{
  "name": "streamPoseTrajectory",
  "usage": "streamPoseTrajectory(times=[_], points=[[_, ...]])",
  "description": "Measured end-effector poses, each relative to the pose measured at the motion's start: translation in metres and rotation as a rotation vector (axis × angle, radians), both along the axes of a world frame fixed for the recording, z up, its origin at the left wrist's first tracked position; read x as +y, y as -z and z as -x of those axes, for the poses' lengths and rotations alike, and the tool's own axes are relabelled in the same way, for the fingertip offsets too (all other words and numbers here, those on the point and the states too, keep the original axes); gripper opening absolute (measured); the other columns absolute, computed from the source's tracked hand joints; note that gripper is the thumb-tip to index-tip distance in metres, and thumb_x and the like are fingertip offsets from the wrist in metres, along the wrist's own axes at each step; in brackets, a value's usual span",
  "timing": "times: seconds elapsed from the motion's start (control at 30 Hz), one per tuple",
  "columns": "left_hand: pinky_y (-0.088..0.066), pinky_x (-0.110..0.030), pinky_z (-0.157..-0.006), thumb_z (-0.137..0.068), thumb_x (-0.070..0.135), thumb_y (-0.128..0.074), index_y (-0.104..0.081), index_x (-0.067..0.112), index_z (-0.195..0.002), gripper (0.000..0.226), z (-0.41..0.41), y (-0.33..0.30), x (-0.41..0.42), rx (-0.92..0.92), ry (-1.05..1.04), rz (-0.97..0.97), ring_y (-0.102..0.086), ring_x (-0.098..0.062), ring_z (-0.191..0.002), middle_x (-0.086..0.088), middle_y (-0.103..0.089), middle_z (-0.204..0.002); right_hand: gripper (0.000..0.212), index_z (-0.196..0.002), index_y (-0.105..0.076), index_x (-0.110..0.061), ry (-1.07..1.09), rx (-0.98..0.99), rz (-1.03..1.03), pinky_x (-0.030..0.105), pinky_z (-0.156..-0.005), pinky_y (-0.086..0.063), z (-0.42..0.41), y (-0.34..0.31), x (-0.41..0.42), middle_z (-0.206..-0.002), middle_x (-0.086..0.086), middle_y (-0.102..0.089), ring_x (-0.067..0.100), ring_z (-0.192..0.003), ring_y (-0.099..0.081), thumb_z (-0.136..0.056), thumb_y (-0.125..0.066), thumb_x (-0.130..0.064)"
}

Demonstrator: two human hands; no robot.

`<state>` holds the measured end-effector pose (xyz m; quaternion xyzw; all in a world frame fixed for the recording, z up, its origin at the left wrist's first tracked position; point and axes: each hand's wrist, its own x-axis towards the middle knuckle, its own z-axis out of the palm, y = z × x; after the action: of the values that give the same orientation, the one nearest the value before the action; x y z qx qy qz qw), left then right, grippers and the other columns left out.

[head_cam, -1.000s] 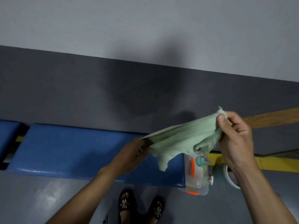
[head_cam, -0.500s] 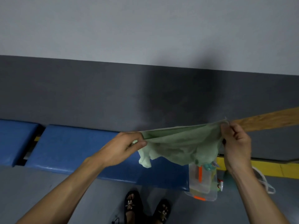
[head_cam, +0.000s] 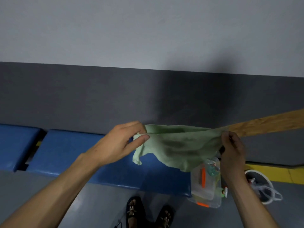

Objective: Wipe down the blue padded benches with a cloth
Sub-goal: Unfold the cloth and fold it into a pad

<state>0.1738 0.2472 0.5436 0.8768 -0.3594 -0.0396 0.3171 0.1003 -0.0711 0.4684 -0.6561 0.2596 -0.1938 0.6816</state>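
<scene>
Item: green cloth (head_cam: 179, 145), held in the air above the blue bench (head_cam: 92, 155), not touching it. Left hand (head_cam: 121, 142) pinched one top corner; right hand (head_cam: 232, 145) pinched the other. Long axis ran left to right, the loose lower edge sagging toward the bench. Judged light, limp and easily bunched; best gripped at the corners or wadded in one palm.
</scene>
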Motion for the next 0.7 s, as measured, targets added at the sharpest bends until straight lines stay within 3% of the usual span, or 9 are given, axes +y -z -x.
streamPoseTrajectory(times=[0.17,0.33,0.47,0.6,0.7], points=[[-0.040,-0.023,-0.054,-0.100,0.045,-0.054,-0.059,0.026,-0.084,0.025,-0.011,0.016,0.004,0.216,-0.157,0.060,-0.050,-0.008,-0.055,0.006,-0.058,-0.063,0.024,-0.087,-0.058,-0.008,0.022,0.016,0.244,0.022,-0.055,-0.034,-0.004,-0.010,0.001,-0.073,0.003,-0.050,0.003,-0.061,-0.042,-0.104,-0.047,-0.022],[-0.040,-0.033,-0.056,-0.094,0.048,-0.062,-0.065,0.026,-0.081,0.026,-0.020,0.031,0.015,0.402,-0.138,-0.002,-0.043,-0.008,-0.056,0.001,-0.061,-0.069,0.022,-0.089,-0.062,-0.016,-0.006,-0.009,0.255,0.033,-0.057,-0.034,-0.005,-0.018,-0.003,-0.070,0.008,-0.051,0.016,-0.064,-0.043,-0.103,-0.051,-0.029],[-0.036,-0.027,-0.054,-0.090,0.044,-0.068,-0.070,0.028,-0.084,0.017,-0.019,0.028,0.019,0.422,-0.152,0.025,-0.039,-0.008,-0.054,0.000,-0.058,-0.065,0.023,-0.087,-0.061,-0.017,-0.046,-0.026,0.266,0.035,-0.060,-0.036,-0.008,-0.026,-0.007,-0.073,0.021,-0.052,0.018,-0.066,-0.045,-0.103,-0.049,-0.029],[-0.041,-0.028,-0.058,-0.091,0.038,-0.069,-0.070,0.032,-0.092,0.006,-0.015,0.024,0.022,0.436,-0.105,0.018,-0.046,-0.007,-0.058,0.000,-0.064,-0.070,0.022,-0.091,-0.061,-0.018,-0.057,-0.018,0.282,0.030,-0.060,-0.040,-0.012,-0.029,-0.006,-0.076,0.003,-0.056,0.009,-0.067,-0.049,-0.105,-0.046,-0.027],[-0.042,-0.028,-0.060,-0.093,0.034,-0.067,-0.070,0.025,-0.091,0.009,-0.012,0.021,0.023,0.460,-0.138,0.091,-0.047,-0.007,-0.061,0.006,-0.058,-0.067,0.022,-0.091,-0.059,-0.015,-0.064,-0.011,0.318,0.019,-0.055,-0.037,-0.013,-0.022,-0.008,-0.074,0.000,-0.053,0.001,-0.062,-0.046,-0.105,-0.046,-0.025]])
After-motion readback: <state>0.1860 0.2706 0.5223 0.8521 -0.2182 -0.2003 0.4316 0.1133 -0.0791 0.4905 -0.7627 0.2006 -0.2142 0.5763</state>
